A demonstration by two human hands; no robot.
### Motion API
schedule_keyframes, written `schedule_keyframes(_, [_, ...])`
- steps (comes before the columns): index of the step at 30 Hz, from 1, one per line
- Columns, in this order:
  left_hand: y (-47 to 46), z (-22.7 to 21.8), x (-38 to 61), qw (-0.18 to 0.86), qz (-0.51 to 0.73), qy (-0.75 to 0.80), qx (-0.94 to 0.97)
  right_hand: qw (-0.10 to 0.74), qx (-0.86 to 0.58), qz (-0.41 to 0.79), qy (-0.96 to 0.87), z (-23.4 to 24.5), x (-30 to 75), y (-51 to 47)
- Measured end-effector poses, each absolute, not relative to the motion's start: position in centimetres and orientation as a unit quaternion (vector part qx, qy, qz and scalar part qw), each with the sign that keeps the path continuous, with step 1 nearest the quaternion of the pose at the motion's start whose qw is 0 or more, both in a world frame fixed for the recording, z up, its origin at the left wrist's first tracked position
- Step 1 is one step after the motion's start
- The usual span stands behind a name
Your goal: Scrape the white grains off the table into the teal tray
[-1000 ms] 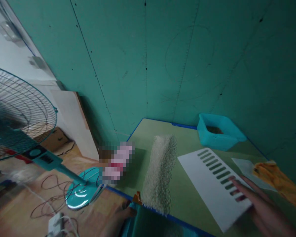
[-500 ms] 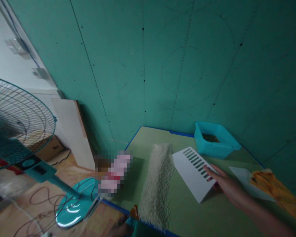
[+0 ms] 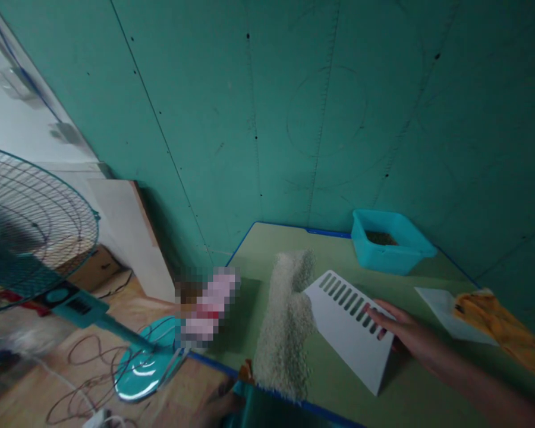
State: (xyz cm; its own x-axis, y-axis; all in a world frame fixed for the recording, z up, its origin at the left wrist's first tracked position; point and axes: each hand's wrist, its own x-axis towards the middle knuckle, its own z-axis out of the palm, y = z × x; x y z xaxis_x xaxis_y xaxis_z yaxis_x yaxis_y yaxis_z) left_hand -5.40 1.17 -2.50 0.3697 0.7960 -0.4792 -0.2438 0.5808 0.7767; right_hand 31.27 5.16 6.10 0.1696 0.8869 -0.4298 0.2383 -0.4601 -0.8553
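Note:
My right hand [image 3: 396, 324] grips a flat white board with a row of slots [image 3: 350, 333], fingers along its slotted edge. The board's left edge presses into the side of a long heap of pale, rice-like grains [image 3: 283, 333] on the green tabletop [image 3: 330, 380]. At the bottom of the view, dark and partly blurred, my left hand [image 3: 220, 404] grasps the rim of a teal container [image 3: 263, 410], held just below the table's near edge. The heap's near end reaches that edge. What the container holds is hidden.
A turquoise tub [image 3: 390, 261] with brownish grain stands at the back right. An orange cloth [image 3: 503, 327] lies over a white sheet [image 3: 446, 312]. At left is a fan [image 3: 75, 306] with loose cables; a pixelated pink item [image 3: 209, 312] sits by the table's left edge.
The slotted board has moved slightly left and nearer, pushing into the heap and leaving a notch in its right side. The head view has shifted a little.

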Motion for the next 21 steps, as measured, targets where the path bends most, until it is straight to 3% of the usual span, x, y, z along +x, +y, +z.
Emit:
schedule_keyframes(13, [-1.8, 0.7, -2.7, 0.778, 0.395, 0.467, 0.144, 0.293, -0.671, 0.526, -0.432, 6.0, 30.8, 3.7])
schedule_keyframes(21, [-1.7, -0.3, -3.2, 0.772, 0.394, 0.476, 0.148, 0.268, -0.678, 0.532, -0.431, 6.8, 30.3, 2.5])
